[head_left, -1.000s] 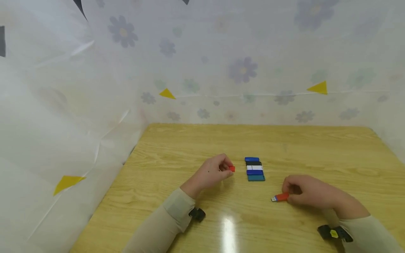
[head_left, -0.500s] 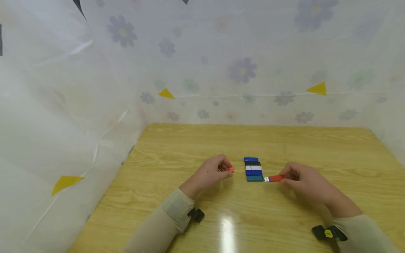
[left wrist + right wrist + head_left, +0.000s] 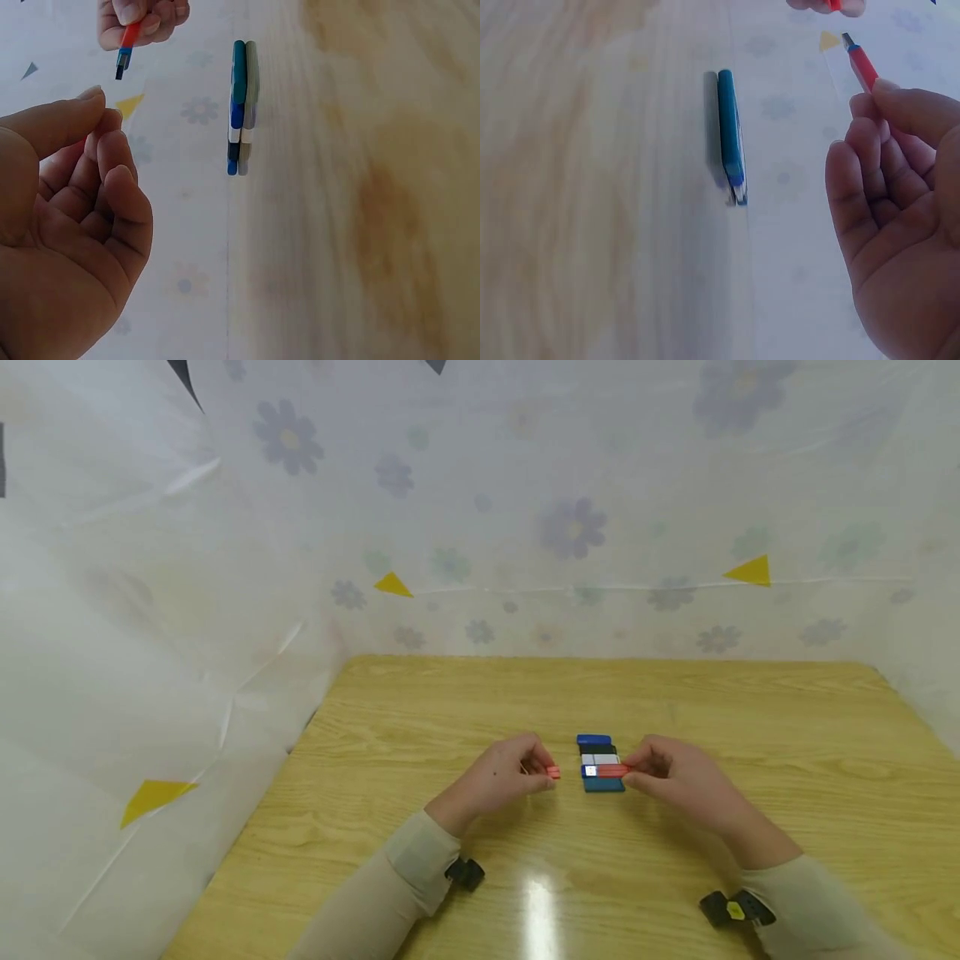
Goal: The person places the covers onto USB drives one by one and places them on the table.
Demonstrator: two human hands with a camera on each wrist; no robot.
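Note:
My right hand [image 3: 678, 777] pinches the rear end of a red USB flash drive [image 3: 613, 771], its bare metal plug pointing left. A small red cap [image 3: 553, 772] is pinched between thumb and fingers of my left hand [image 3: 498, 772]. A gap separates plug and cap, and the right wrist view has both the drive [image 3: 864, 69] and the cap [image 3: 834, 4] off the table. Beneath the drive lies a row of capped flash drives: blue [image 3: 593, 739], black [image 3: 597, 749], white [image 3: 600, 759] and teal [image 3: 603, 785]. Another blue one is mostly hidden behind the held drive.
The wooden table [image 3: 420, 710] ends at the back against a flowered sheet [image 3: 480, 527]. Another pale sheet [image 3: 135, 652] hangs along the left edge. A light reflection shows near the front of the table.
My right hand has brought the red flash drive leftward and away from me, from beside the row to over it. The left hand has stayed nearly still with the cap.

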